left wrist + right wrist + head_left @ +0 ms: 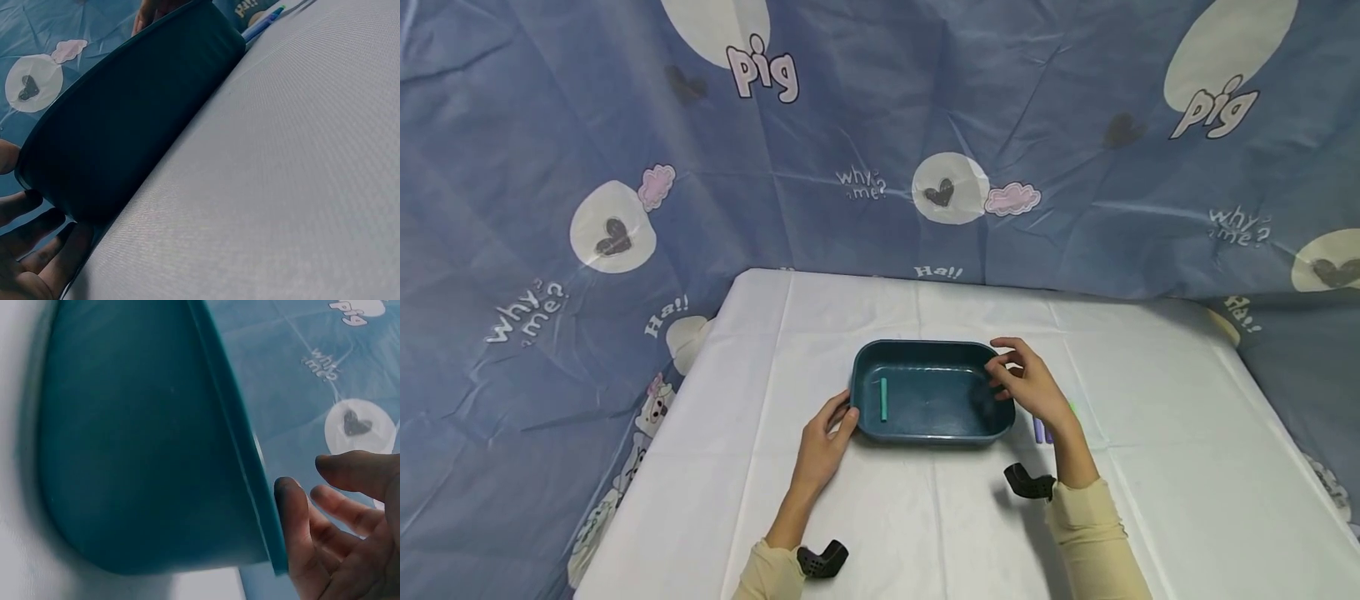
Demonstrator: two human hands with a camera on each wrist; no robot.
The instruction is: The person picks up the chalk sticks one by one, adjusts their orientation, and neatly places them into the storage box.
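Backdrop (880, 125): blue printed cloth hung behind and to both sides; bench (1150, 500): covered in white sheeting. Tub (925, 433): dark teal, oblong, standing flat at the bench centre; a small green stick (883, 398) lies inside near its left end. Left hand (823, 446): at the tub's left end, fingers loosely spread beside the wall, grip wide, holding nothing. Right hand (1026, 383): over the tub's right rim, fingers relaxed, grip open and empty. Pens (1041, 429): purple and green, partly hidden behind the right hand. Risk: an uneven lift by one hand would tilt the tub; the stick would slide.
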